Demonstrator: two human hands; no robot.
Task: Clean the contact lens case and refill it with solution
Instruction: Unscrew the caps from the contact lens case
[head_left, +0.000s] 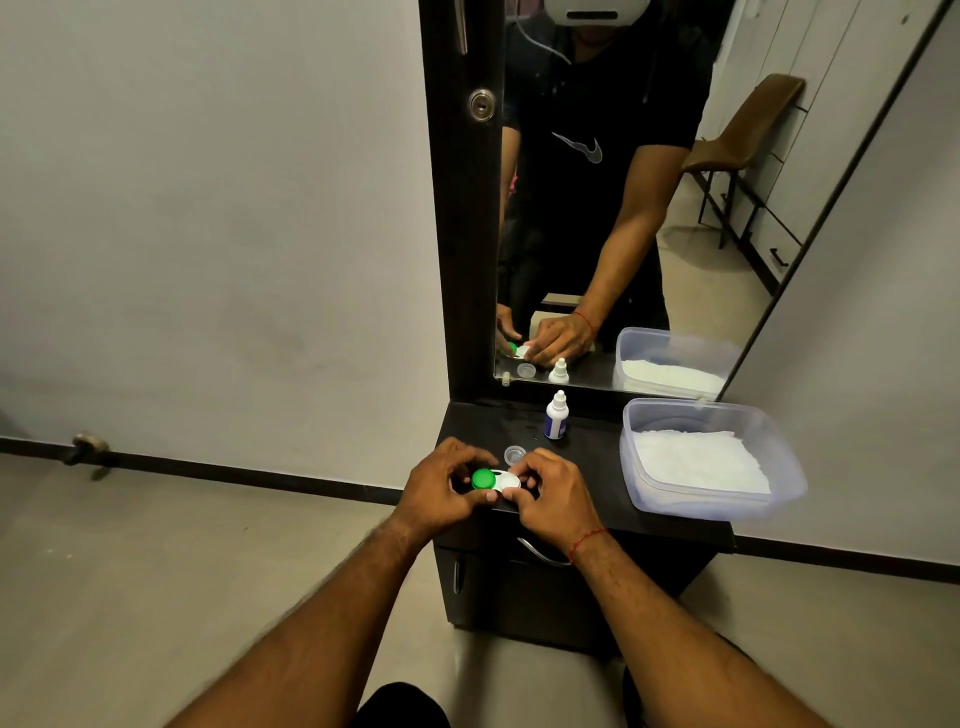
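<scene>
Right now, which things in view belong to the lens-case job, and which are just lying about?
Job: lens case held by left hand and right hand; solution bottle; small clear cap; tub of tissues.
Lying about: mirror; drawer handle.

We saw a dim, evenly lit room with no hard shadows and a faint vignette in the corners. The wall (218, 218) looked grey and slightly grainy. The wide lens bent the mirror (613, 197) frame and skirting lines outward. The tub (711, 415) caught soft highlights; the dark tabletop (597, 457) lost detail. Focus stayed fairly sharp centrally.
</scene>
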